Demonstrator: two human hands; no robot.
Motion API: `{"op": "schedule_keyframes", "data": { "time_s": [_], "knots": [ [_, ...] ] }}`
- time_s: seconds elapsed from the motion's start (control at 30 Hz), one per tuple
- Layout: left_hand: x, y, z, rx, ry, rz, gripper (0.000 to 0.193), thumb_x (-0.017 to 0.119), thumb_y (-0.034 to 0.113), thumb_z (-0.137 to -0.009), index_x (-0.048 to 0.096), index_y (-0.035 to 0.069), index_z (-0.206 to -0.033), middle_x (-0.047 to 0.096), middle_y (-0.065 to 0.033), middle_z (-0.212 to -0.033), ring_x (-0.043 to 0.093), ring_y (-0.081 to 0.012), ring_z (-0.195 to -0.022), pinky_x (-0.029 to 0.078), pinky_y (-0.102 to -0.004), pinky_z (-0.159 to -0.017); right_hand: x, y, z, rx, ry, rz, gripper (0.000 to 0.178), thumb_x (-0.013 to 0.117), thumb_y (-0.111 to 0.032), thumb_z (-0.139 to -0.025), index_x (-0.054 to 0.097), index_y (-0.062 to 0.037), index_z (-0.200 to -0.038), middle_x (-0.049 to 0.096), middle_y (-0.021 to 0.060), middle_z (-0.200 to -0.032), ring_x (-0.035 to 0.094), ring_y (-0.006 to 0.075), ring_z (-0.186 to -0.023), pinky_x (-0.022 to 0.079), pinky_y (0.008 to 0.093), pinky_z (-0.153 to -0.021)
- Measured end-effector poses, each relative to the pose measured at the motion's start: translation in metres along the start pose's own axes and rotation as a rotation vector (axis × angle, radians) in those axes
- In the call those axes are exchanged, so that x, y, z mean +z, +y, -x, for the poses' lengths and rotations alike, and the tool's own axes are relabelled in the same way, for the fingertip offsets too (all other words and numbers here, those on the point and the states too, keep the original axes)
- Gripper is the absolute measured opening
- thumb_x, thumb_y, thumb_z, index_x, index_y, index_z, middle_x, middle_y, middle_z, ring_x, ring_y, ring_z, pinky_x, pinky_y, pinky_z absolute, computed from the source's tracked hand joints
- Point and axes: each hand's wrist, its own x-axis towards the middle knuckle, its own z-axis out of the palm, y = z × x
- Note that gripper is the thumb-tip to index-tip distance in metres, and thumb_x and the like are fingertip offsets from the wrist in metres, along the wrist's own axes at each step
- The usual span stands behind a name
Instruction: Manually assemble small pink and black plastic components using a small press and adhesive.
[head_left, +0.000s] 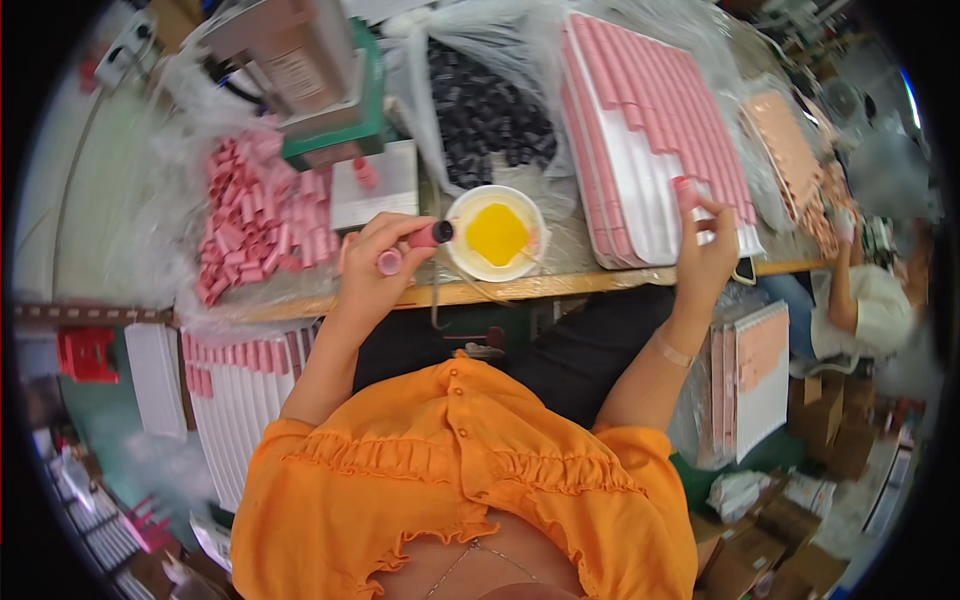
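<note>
My left hand (372, 268) is closed around two small pink tubes. A black piece (442, 232) sits on the end of one, beside the bowl's rim. The other pink tube (389, 262) shows its round open end between my fingers. Just right of that hand, a white bowl (515, 191) holds yellow liquid (497, 235). My right hand (706, 250) pinches another pink tube (686, 190) over a white ridged tray (630, 180). Rows of pink tubes (640, 75) lie in the tray's grooves.
A pile of loose pink tubes (240, 215) lies at the left. Behind the bowl, a plastic bag holds black pieces (490, 105). A green-based machine (335, 140) with a pink tube on its plate stands back left. Another person (865, 305) sits at the right.
</note>
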Motion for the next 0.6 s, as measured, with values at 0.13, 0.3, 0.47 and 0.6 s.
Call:
{"op": "schedule_keyframes", "data": {
  "time_s": [0.13, 0.3, 0.47, 0.6],
  "knots": [
    [-0.013, 0.011, 0.007, -0.053, 0.072, 0.201, 0.034, 0.072, -0.004, -0.075, 0.069, 0.006, -0.108, 0.064, -0.0049, -0.097, 0.065, -0.0173, -0.08, 0.055, -0.0287, -0.065, 0.058, -0.081, 0.074, -0.522, -0.46, -0.193, 0.024, 0.079, -0.021, -0.076, 0.069, -0.0123, -0.095, 0.071, 0.0005, -0.088, 0.061, 0.0171, -0.067, 0.039, 0.0334, -0.066],
    [-0.049, -0.006, 0.023, 0.108, 0.067, -0.208, 0.037, 0.075, 0.003, -0.071, 0.069, 0.006, -0.107, 0.064, -0.0084, -0.096, 0.066, -0.0261, -0.083, 0.054, -0.0344, -0.068, 0.099, -0.125, 0.099, -0.731, -0.598, -0.23, 0.028, 0.074, -0.018, -0.078, 0.067, -0.0112, -0.104, 0.062, 0.0012, -0.08, 0.06, 0.021, -0.073, 0.034, 0.037, -0.067],
    [-0.056, -0.02, 0.03, 0.102, 0.044, -0.145, 0.04, 0.074, 0.003, -0.075, 0.067, 0.005, -0.114, 0.065, -0.0094, -0.098, 0.066, -0.0232, -0.084, 0.052, -0.0312, -0.07, 0.12, -0.137, 0.117, -0.698, -0.713, -0.186, 0.031, 0.072, -0.015, -0.08, 0.068, -0.0094, -0.109, 0.059, 0.0011, -0.078, 0.059, 0.0227, -0.076, 0.034, 0.0375, -0.067],
    [-0.045, -0.057, 0.025, -0.244, 0.237, 0.374, 0.031, 0.071, 0.0, -0.081, 0.064, 0.003, -0.111, 0.066, -0.0099, -0.101, 0.066, -0.0156, -0.083, 0.053, -0.0277, -0.07, 0.146, -0.127, 0.112, -0.676, -0.695, -0.219, 0.022, 0.073, -0.014, -0.077, 0.069, -0.0114, -0.099, 0.062, 0.0038, -0.083, 0.059, 0.025, -0.083, 0.035, 0.0393, -0.069]
  ]
}}
